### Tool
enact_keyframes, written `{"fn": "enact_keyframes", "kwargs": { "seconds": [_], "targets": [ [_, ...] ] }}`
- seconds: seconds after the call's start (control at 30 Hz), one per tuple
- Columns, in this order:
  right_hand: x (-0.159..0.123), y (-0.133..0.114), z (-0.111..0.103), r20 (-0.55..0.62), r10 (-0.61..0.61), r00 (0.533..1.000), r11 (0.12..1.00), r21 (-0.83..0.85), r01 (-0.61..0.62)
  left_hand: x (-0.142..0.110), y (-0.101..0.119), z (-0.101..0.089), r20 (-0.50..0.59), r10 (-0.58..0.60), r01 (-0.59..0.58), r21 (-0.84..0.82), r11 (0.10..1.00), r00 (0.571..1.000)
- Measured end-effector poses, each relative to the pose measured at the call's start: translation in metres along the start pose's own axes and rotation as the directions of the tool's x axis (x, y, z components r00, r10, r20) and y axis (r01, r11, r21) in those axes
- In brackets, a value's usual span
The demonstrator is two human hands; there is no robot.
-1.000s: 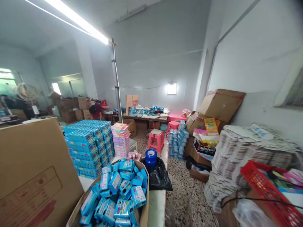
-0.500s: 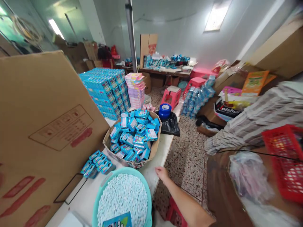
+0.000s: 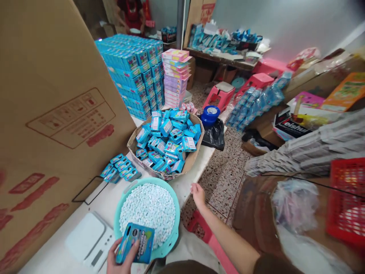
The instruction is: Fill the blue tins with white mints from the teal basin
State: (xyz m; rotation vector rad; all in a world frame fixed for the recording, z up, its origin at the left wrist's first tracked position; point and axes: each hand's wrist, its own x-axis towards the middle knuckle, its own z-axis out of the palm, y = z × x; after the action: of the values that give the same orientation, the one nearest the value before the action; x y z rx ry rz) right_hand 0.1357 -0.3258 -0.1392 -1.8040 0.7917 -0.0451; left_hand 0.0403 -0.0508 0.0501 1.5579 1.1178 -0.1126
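One blue box (image 3: pixel 145 243) pinched in left hand (image 3: pixel 119 265), over basin rim (image 3: pixel 176 219) — right hand (image 3: pixel 199 195) by table edge (image 3: pixel 203 163), closure unclear.

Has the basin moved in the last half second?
No, not visibly: the basin still sits at the near end of the carton of packs; only the view shifted.

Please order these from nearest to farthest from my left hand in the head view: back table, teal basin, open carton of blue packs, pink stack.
1. Teal basin: just beside the left hand.
2. Open carton: ahead, beyond the basin.
3. Pink stack: behind the carton.
4. Back table: toward the rear.
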Motion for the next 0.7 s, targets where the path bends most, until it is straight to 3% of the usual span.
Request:
{"fn": "enact_keyframes", "kwargs": {
  "seconds": [0.07,0.1,0.17,0.2,0.23,0.27,0.3,0.33,0.43,0.5,0.63,0.7],
  "targets": [
    [-0.034,-0.017,-0.004,0.098,-0.159,0.982,0.986,-0.026,0.162,0.0,0.005,0.001,0.059,-0.082,0.092,-0.214,0.972,0.995],
    [-0.052,-0.027,-0.004,0.22,-0.315,0.923,0.942,-0.047,0.332,0.0,0.008,-0.001,0.1,-0.123,0.149,-0.314,0.938,0.987],
    [-0.083,-0.042,0.002,0.499,-0.515,0.696,0.796,-0.022,0.605,0.0,0.014,-0.006,0.173,-0.164,0.225,-0.449,0.864,0.971],
    [-0.095,-0.047,0.007,0.616,-0.558,0.556,0.713,0.013,0.701,0.0,0.017,-0.009,0.206,-0.15,0.235,-0.491,0.839,0.967],
    [-0.106,-0.048,0.013,0.697,-0.56,0.448,0.651,0.036,0.758,-0.001,0.02,-0.014,0.244,-0.12,0.234,-0.52,0.822,0.962],
    [-0.113,-0.047,0.022,0.746,-0.542,0.387,0.608,0.031,0.794,-0.001,0.021,-0.018,0.283,-0.081,0.229,-0.541,0.809,0.956],
    [-0.119,-0.042,0.031,0.774,-0.511,0.373,0.582,-0.007,0.813,-0.002,0.022,-0.023,0.315,-0.047,0.224,-0.558,0.799,0.948],
    [-0.122,-0.036,0.041,0.785,-0.473,0.401,0.57,-0.074,0.818,-0.002,0.022,-0.028,0.336,-0.024,0.225,-0.573,0.788,0.942],
    [-0.123,-0.015,0.071,0.723,-0.378,0.578,0.579,-0.302,0.757,-0.005,0.016,-0.041,0.327,-0.02,0.226,-0.607,0.762,0.945],
    [-0.122,-0.006,0.089,0.671,-0.374,0.64,0.585,-0.365,0.724,-0.008,0.01,-0.051,0.3,-0.012,0.204,-0.62,0.757,0.954],
    [-0.118,-0.006,0.116,0.626,-0.417,0.659,0.597,-0.358,0.718,-0.016,-0.002,-0.065,0.279,-0.012,0.191,-0.628,0.754,0.96],
    [-0.114,-0.011,0.125,0.617,-0.411,0.671,0.649,-0.319,0.691,-0.019,-0.005,-0.069,0.293,-0.038,0.225,-0.639,0.736,0.955]
  ]
}}
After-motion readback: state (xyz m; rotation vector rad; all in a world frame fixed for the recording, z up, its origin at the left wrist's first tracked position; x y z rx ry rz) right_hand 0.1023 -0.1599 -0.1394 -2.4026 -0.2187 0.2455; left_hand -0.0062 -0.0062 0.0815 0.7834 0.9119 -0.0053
